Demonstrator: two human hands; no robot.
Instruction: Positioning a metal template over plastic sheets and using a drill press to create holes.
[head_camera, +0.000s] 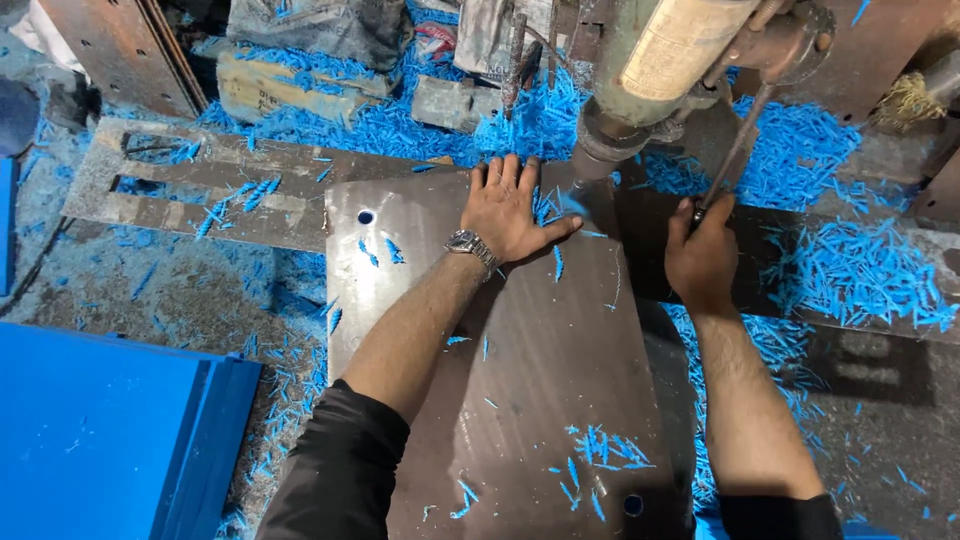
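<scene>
Blue plastic shavings (850, 270) litter the workshop floor. Stacked blue panels (100, 440) lie near left. Left hand (510, 210), open flat, presses the dark rectangular metal plate (540, 380); right hand (700, 255) grips the thin metal lever (735, 150) slanting far-right towards the green drill press (660, 60).

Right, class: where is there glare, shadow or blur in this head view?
Head view: soft sheen on the metal plate below the left hand; dark shadow right of the plate beside the right hand; the top edge around the drill press is slightly soft.
</scene>
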